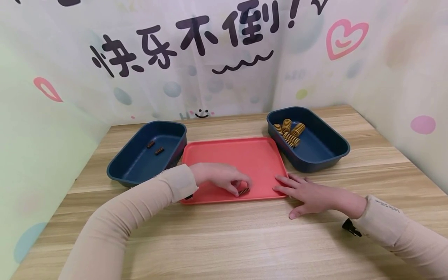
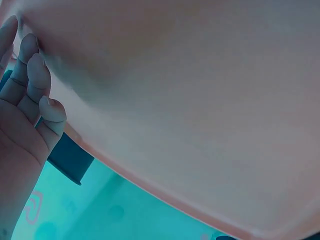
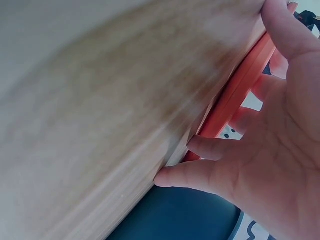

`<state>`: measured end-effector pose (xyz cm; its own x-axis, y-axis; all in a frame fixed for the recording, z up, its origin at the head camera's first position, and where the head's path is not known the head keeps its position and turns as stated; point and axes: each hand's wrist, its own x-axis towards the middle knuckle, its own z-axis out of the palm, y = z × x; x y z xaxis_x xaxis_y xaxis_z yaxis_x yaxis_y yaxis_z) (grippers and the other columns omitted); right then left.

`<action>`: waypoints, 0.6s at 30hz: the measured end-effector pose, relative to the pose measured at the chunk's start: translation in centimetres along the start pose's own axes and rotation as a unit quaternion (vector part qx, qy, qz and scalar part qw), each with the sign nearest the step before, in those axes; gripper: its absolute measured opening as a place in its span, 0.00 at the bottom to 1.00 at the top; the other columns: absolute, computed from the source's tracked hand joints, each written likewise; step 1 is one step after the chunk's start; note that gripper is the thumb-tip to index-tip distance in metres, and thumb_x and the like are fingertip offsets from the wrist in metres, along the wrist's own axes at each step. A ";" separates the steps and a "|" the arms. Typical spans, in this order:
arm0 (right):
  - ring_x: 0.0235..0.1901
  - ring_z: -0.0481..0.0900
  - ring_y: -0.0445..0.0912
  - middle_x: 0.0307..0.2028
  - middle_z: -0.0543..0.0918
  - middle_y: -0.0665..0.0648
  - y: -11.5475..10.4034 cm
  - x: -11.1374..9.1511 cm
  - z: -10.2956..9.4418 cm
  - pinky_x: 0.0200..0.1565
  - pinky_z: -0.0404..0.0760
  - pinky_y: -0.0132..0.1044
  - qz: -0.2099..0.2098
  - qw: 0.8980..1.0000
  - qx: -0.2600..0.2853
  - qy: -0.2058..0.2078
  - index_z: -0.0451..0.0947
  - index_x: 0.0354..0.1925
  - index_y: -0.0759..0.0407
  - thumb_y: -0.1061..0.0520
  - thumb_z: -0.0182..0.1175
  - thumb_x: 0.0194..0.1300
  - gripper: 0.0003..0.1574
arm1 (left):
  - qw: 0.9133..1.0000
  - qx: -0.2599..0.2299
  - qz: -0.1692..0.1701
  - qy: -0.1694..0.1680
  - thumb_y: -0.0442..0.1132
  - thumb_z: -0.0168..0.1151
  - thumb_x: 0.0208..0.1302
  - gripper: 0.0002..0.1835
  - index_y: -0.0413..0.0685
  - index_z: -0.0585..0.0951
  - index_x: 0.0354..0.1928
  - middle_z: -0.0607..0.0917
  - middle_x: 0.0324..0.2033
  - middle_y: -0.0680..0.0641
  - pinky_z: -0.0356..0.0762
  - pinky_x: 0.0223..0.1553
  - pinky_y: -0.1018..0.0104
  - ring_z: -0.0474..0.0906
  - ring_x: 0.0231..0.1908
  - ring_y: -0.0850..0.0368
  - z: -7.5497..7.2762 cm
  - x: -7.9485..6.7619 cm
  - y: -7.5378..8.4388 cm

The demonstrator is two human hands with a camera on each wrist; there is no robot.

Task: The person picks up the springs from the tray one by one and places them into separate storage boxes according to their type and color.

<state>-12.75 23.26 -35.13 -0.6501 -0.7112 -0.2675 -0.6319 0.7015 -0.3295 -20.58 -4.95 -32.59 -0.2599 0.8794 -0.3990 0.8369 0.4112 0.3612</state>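
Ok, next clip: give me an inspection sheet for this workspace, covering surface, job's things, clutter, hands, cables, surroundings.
Surface: wooden table, light grain, bare in front.
Job's things: small dark spring on the red tray near its front edge; left blue bin holds two small dark springs; right blue bin holds several larger yellow springs.
Clutter: nothing seen.
Hands: left hand pinches the small dark spring with its fingers; right hand lies flat, fingers straight, at the tray's front right corner.
Cables: nothing seen; a small black clip sits at the right sleeve cuff.
Surroundings: printed backdrop with hearts, bubbles and lettering on three sides.
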 end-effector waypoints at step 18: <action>0.66 0.43 0.70 0.69 0.49 0.65 -0.3 -0.2 -0.3 0.51 0.54 0.73 -0.002 1.000 0.002 0.002 0.55 0.68 0.55 0.27 0.52 0.53 0.54 | 0.999 -0.012 -0.029 0.025 0.43 0.63 0.58 0.17 0.63 0.72 0.49 0.77 0.29 0.57 0.72 0.37 0.72 0.73 0.31 0.64 -0.9 -2.2 -0.5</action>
<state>-12.54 23.19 -34.74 -0.6490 -0.7138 -0.2632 -0.6324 0.6985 -0.3349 -20.84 -6.92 -31.15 -0.3313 0.8649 -0.3772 0.8085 0.4663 0.3591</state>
